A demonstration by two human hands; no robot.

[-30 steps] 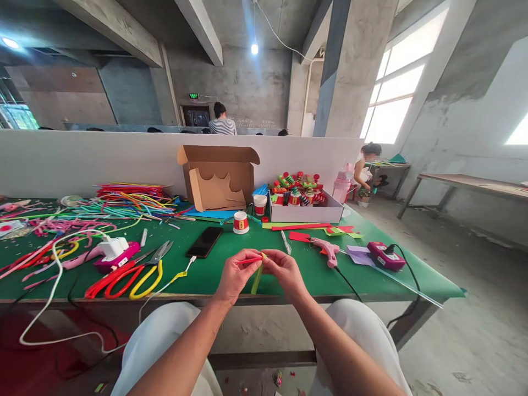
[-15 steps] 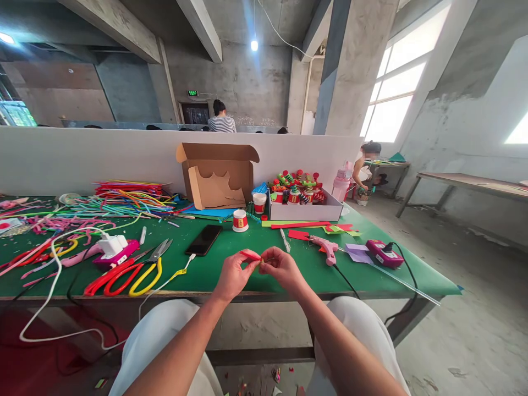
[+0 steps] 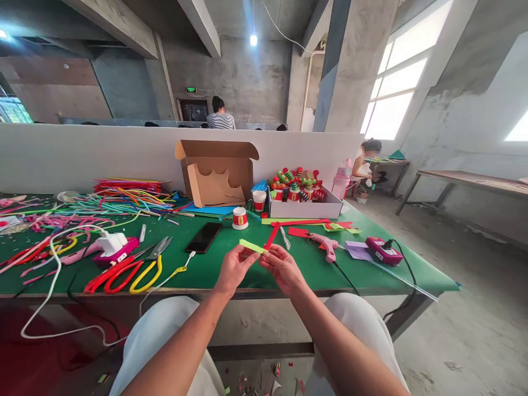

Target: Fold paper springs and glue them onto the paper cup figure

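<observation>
Green paper strip (image 3: pixel 252 246) is pinched in the grip of the left hand (image 3: pixel 231 269), and red paper strip (image 3: pixel 273 235), meeting it, by the right hand (image 3: pixel 284 269), above the table (image 3: pixel 311 275).

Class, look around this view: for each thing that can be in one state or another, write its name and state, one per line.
Light green strip: held, extended between both hands
Red strip: held, slanting away
Phone: screen dark
Front cup: upside down
Rear cup: upright
Cardboard box: open
White box: open, filled
Left power block: white plug inserted
Right power block: black plug inserted
Hanging lamp: lit
</observation>
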